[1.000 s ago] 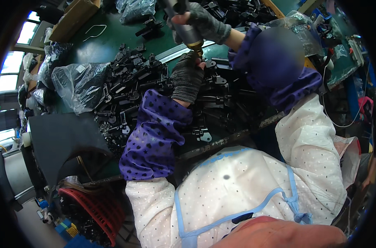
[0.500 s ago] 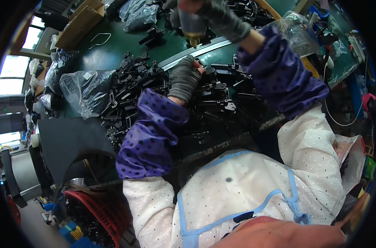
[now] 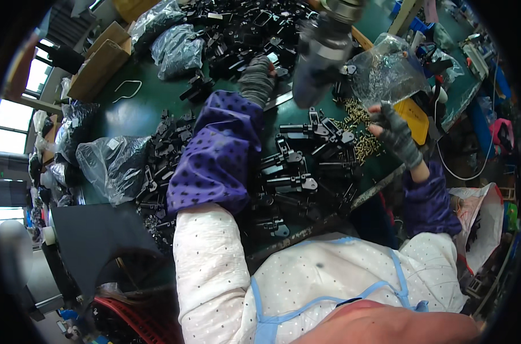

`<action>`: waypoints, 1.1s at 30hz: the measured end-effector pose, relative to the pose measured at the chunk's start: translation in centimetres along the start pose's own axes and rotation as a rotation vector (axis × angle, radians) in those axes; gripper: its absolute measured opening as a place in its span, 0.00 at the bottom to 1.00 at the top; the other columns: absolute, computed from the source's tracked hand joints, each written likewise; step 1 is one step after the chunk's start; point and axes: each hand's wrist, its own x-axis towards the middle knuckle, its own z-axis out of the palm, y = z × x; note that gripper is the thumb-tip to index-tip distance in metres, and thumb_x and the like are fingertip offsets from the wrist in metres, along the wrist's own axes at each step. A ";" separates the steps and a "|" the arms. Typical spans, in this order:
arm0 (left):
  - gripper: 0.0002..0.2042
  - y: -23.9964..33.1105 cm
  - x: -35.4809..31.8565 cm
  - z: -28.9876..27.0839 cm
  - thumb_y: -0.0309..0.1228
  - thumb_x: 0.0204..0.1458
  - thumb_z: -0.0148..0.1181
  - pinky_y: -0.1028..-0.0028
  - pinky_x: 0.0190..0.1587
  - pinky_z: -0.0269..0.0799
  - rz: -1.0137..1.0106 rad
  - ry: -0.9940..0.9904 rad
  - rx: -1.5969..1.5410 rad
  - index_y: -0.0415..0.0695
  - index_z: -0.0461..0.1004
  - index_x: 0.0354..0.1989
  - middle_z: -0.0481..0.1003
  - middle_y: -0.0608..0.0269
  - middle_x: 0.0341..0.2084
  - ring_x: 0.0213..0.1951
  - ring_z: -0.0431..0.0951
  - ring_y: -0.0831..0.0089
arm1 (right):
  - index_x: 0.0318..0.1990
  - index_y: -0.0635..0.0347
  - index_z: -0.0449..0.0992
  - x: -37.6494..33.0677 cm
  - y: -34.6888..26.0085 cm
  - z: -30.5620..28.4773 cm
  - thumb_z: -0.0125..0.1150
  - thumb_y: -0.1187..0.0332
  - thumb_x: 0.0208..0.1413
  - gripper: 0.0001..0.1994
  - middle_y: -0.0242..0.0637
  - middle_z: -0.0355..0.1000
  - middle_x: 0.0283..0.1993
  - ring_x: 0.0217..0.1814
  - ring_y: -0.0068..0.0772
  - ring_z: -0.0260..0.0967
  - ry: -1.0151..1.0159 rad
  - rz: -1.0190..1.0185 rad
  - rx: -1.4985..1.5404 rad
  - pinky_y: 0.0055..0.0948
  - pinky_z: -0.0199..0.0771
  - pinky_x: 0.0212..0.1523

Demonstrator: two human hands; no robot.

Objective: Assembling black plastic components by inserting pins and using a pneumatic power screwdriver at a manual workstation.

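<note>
My left hand [image 3: 257, 79], in a grey fingerless glove, reaches to the near edge of a large heap of black metal parts [image 3: 243, 34]. Its fingers are mostly hidden, so whether it grips a part cannot be told. My right hand [image 3: 397, 135], gloved alike, hovers beside a pile of small brass-coloured screws [image 3: 361, 135], thumb and forefinger apart and nothing visible between them. A power screwdriver [image 3: 323, 57], blurred, hangs between my hands, held by neither. Several black hinge-like parts [image 3: 292, 166] lie in front of me. A metal strip [image 3: 280, 101] shows beside my left wrist.
Clear plastic bags [image 3: 114, 166] and more black parts [image 3: 169, 135] lie on the left. On the right are a plastic bag [image 3: 389, 71] and a yellow tray [image 3: 412, 120]. A cardboard box [image 3: 100, 63] stands far left, and a red basket [image 3: 128, 315] below the green table [image 3: 134, 114].
My right hand has let go of the power screwdriver and come down right to the screws. My left hand has moved from the metal strip farther out to the heap.
</note>
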 end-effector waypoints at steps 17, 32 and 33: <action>0.07 -15.2 -5.5 -19.1 0.33 0.45 0.54 0.72 0.35 0.67 -0.293 -0.070 -0.291 0.44 0.71 0.30 0.73 0.62 0.26 0.30 0.72 0.71 | 0.30 0.61 0.68 3.1 1.5 5.1 0.52 0.75 0.35 0.10 0.45 0.67 0.27 0.32 0.46 0.66 -0.201 -0.234 -0.794 0.38 0.65 0.30; 0.07 -12.1 -5.9 -13.2 0.33 0.41 0.56 0.67 0.33 0.66 -0.008 -0.264 0.590 0.46 0.71 0.29 0.72 0.57 0.24 0.30 0.72 0.63 | 0.32 0.62 0.69 2.0 1.2 2.9 0.55 0.74 0.43 0.07 0.37 0.69 0.27 0.30 0.28 0.67 -0.063 -0.032 -0.369 0.26 0.66 0.31; 0.08 -12.3 -5.6 -12.8 0.34 0.41 0.57 0.67 0.33 0.66 0.003 -0.251 0.582 0.46 0.70 0.29 0.72 0.57 0.24 0.29 0.72 0.62 | 0.32 0.63 0.69 2.0 0.8 2.8 0.55 0.75 0.43 0.07 0.40 0.68 0.27 0.30 0.32 0.67 -0.047 -0.092 -0.310 0.27 0.66 0.32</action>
